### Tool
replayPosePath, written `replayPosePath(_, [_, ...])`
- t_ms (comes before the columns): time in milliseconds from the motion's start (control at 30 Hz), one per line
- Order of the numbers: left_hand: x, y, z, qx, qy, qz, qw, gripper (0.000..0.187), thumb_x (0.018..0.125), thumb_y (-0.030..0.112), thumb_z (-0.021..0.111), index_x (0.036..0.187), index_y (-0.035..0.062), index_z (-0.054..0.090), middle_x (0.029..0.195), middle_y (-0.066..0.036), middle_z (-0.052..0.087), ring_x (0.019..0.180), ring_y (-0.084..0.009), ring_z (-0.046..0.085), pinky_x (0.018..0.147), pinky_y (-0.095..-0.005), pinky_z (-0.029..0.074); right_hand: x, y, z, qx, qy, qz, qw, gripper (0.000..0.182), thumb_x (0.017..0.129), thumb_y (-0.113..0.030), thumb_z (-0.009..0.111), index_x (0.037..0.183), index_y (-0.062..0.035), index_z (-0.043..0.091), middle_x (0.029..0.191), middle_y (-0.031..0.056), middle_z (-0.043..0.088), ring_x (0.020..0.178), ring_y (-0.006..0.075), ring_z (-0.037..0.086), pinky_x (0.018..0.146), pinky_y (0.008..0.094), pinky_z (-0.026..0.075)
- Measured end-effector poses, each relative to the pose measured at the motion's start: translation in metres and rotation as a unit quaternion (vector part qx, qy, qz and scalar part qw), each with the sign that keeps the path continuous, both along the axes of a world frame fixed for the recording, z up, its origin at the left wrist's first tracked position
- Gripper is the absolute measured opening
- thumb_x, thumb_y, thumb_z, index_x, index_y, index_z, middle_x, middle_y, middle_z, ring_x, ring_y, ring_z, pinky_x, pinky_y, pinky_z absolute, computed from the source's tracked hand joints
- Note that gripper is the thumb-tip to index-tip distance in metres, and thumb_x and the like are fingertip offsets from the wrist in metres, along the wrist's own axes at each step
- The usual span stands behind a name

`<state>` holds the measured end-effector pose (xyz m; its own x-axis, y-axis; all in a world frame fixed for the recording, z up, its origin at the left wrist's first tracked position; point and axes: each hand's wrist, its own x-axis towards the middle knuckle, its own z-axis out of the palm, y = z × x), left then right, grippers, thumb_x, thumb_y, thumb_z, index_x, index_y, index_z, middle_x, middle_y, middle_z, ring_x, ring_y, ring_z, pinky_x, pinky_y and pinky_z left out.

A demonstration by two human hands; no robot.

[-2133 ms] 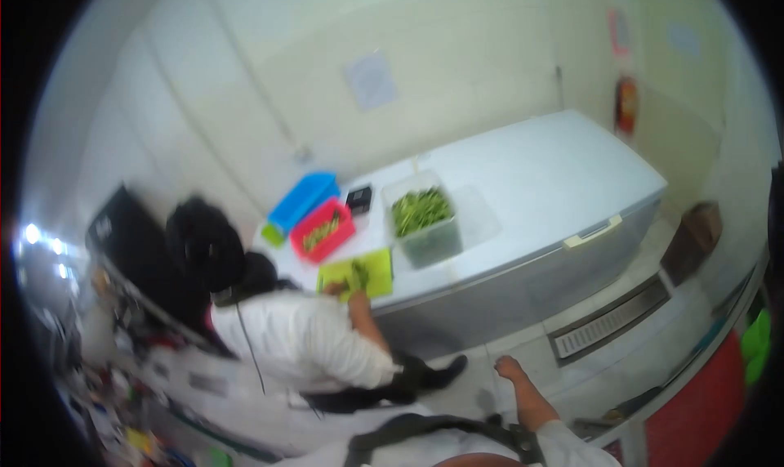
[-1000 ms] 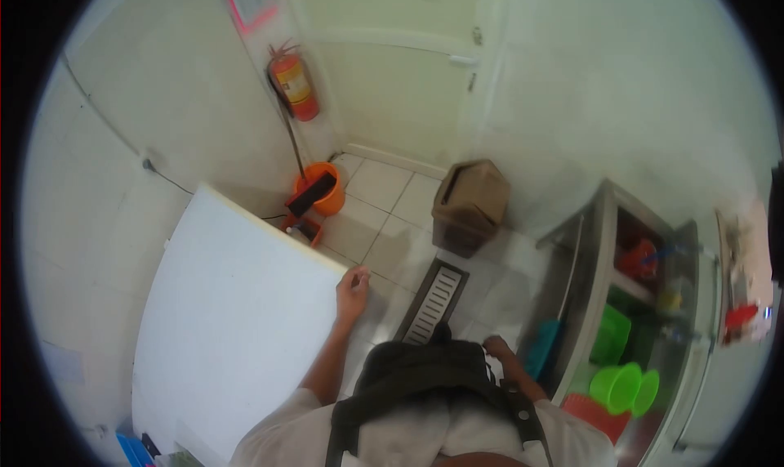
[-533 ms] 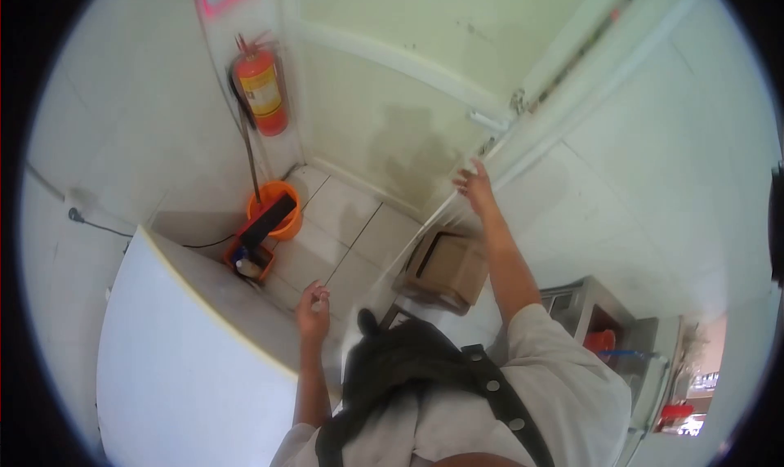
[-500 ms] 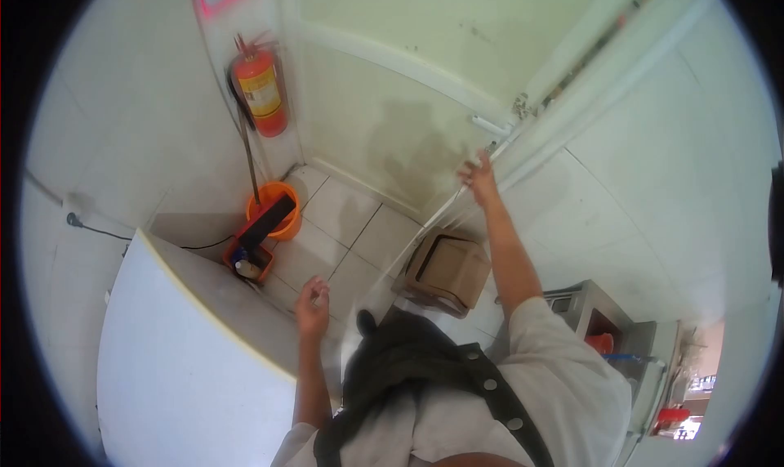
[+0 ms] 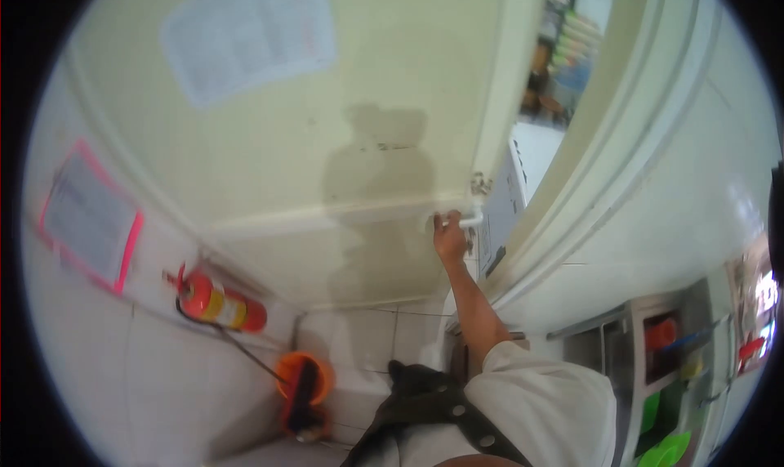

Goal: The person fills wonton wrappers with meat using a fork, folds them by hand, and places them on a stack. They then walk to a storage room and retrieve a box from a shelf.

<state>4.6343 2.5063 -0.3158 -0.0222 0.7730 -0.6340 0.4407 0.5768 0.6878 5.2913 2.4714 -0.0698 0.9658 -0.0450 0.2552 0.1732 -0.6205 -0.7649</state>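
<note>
My right hand (image 5: 448, 233) is closed around the white lever handle (image 5: 471, 220) of a pale yellow-green door (image 5: 392, 165). The door stands ajar, with a gap along its right edge. Metal lock parts (image 5: 480, 184) sit just above the handle. Through the gap a white surface (image 5: 539, 152) and some blurred items show. My left hand is out of view.
A red fire extinguisher (image 5: 220, 303) hangs on the left wall below a pink-edged sheet (image 5: 92, 216). An orange bucket (image 5: 322, 376) stands on the tiled floor. Another paper (image 5: 253, 38) is on the door. Metal shelving (image 5: 633, 361) stands at the lower right.
My right hand has reached the handle and closed on it, and the door has opened to a gap. My left hand has left the view. The view has tilted up and come nearer the door.
</note>
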Motion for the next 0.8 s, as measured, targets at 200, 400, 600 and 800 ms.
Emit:
replayPosePath(200, [0.068,0.111,-0.024,-0.021,0.036,-0.103,0.994,0.031,0.08,0.012,0.069,0.107,-0.0007,0.058,0.102,-0.016,0.062,0.097,-0.0289,0.061,0.08,-0.0392,0.053,0.09,0.012,-0.06,-0.058,0.049,0.02,0.997,0.05,0.093,-0.047,0.052,0.117,-0.0038,0.047,0.083,0.0194,0.069,0.082,0.0412,0.066,0.074,0.05,0.052])
replayPosePath(400, [0.239,0.192,-0.119,-0.011,0.011,-0.212,0.977,0.029,0.075,0.011,0.071,0.101,0.0002,0.062,0.103,-0.017,0.063,0.097,-0.0322,0.061,0.081,-0.0413,0.053,0.189,-0.005,-0.124,-0.127,0.06,0.087,0.986,0.055,0.091,-0.047,0.053,0.119,0.0,0.049,0.094,0.0253,0.067,0.089,0.0428,0.065,0.076,0.051,0.051])
replayPosePath(600, [0.461,0.23,-0.228,0.066,-0.05,-0.415,0.906,0.024,0.078,0.009,0.067,0.101,0.0009,0.063,0.093,-0.014,0.064,0.076,-0.0249,0.06,0.061,-0.0351,0.049,0.262,0.011,-0.185,-0.109,0.054,0.147,0.982,0.046,0.09,-0.046,0.057,0.103,-0.0018,0.054,0.089,0.0268,0.065,0.086,0.0435,0.064,0.071,0.0525,0.051])
replayPosePath(800, [0.71,0.187,-0.338,0.396,-0.162,-0.75,0.505,0.021,0.067,0.005,0.067,0.088,0.0054,0.069,0.102,-0.016,0.067,0.098,-0.0346,0.062,0.087,-0.0421,0.051,0.327,-0.01,-0.278,0.034,-0.044,0.336,0.94,0.065,0.091,-0.034,0.062,0.141,-0.0035,0.032,0.131,0.0292,0.049,0.096,0.0382,0.064,0.087,0.0425,0.049])
